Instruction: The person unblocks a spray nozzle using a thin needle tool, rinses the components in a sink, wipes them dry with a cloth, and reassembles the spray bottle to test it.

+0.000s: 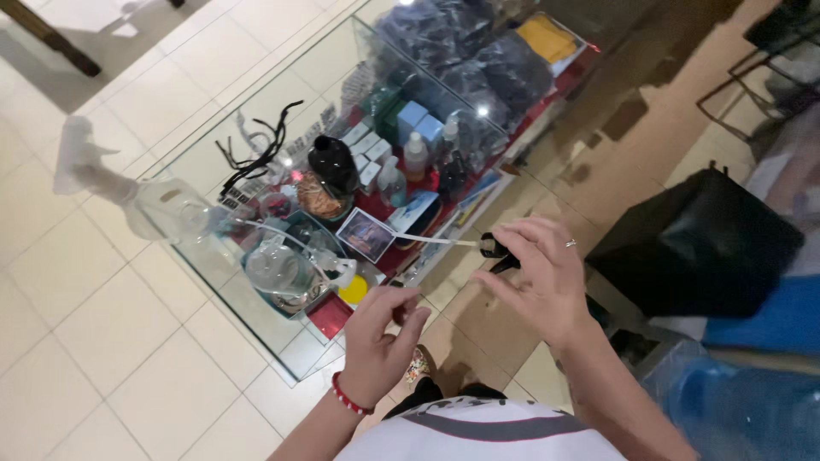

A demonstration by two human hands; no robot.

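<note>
Looking down from the head camera, the person's right hand (542, 277) is pinching a small black pump cap (491, 248) between thumb and fingertips, with a thin white dip tube (431, 240) sticking out of it toward the left, over the near edge of the glass display case (213, 154). So that hand is closed on the cap, and there's a ring on one finger. The left hand (380, 341) sits just below and to the left, fingers curled in like it's gripping something small, but what's inside can't really be made out. It has a red bracelet (346, 398) on the wrist.

The cap and tube hang in the air just past the case's near edge, not touching it. Inside the case there's a dark round bottle (333, 162), some small white and blue boxes (418, 119), clear plastic bottles (414, 154) and a picture card (365, 235) on a red lining. A black cord (260, 145) lies on the glass top toward its left side. To the right of the hands, a black box-shaped thing (696, 248) stands on the floor.
</note>
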